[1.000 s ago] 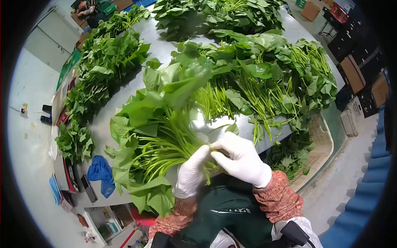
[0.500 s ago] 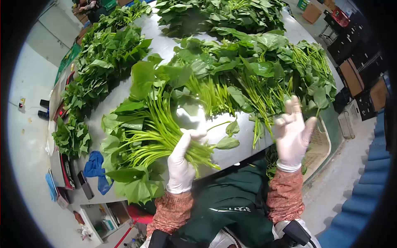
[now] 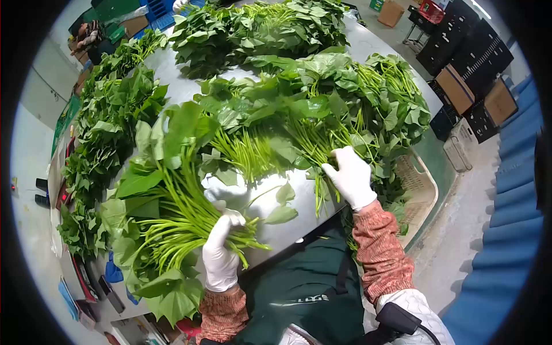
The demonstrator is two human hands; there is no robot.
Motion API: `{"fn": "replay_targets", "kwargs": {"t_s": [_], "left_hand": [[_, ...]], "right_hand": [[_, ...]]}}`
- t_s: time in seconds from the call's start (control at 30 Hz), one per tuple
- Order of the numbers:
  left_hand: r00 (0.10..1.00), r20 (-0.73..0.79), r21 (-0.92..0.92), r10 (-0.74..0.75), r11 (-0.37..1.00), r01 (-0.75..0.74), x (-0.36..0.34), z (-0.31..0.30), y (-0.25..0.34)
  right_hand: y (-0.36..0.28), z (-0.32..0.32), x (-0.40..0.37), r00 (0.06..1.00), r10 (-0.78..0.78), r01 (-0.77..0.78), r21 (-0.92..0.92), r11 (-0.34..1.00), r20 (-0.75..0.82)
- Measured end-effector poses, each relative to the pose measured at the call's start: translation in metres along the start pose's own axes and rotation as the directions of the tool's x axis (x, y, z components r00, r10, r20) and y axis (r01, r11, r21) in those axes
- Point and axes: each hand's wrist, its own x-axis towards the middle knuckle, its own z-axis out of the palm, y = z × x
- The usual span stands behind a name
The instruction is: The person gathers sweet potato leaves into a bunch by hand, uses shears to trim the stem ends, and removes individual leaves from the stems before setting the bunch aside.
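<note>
Fanning leftward from left grip: bunch

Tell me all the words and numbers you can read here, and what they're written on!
White lettering on the green apron: too blurred to read.
On the cardboard boxes at the right: no writing clear enough to read.
On the black crates: nothing legible.
On the bunch of greens in the left hand: no label or tag.
So no text can be quoted here.

Basket half behind greens
</note>
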Motion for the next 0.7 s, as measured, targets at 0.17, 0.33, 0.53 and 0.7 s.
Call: {"fn": "replay_targets", "kwargs": {"t_s": [0.17,0.33,0.53,0.7], "left_hand": [[1.0,-0.027,0.059,0.017,0.998,-0.015,0.001,0.002,-0.004],[0.999,-0.028,-0.015,0.036,0.999,-0.036,0.006,0.005,-0.006],[1.0,-0.013,-0.006,0.024,1.0,-0.024,0.004,0.008,-0.008],[0.992,-0.1,0.027,0.073,0.997,-0.071,0.007,0.003,-0.001]], "right_hand": [[0.009,0.001,0.003,0.973,0.222,-0.22,0.545,0.809,0.062],[0.01,-0.012,0.011,0.977,0.193,-0.209,0.561,0.801,0.09],[0.016,0.021,0.037,0.948,0.214,-0.278,0.29,0.915,0.236],[0.002,-0.017,0.048,0.935,0.224,-0.352,0.815,0.461,0.277]]}}
